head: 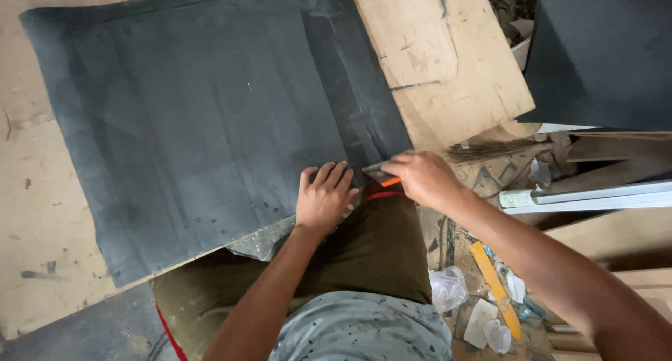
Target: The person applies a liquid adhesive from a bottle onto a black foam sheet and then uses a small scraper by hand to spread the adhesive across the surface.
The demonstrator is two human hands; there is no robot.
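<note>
A large dark grey sheet (196, 116) lies flat on a plywood board (448, 53). My left hand (323, 196) presses flat on the sheet's near edge, fingers spread. Just to its right, my right hand (420, 178) grips a small cutter with an orange handle (383, 177), its tip at the sheet's lower right edge. A narrower strip of the same dark material (357, 81) runs along the sheet's right side.
Another dark sheet (602, 53) lies at the upper right. White profiles (595, 196) and wooden offcuts sit to the right. On the floor by my knee are an orange strip (495, 285), crumpled plastic (448, 287) and scraps. A small broom (490, 150) lies near the board's corner.
</note>
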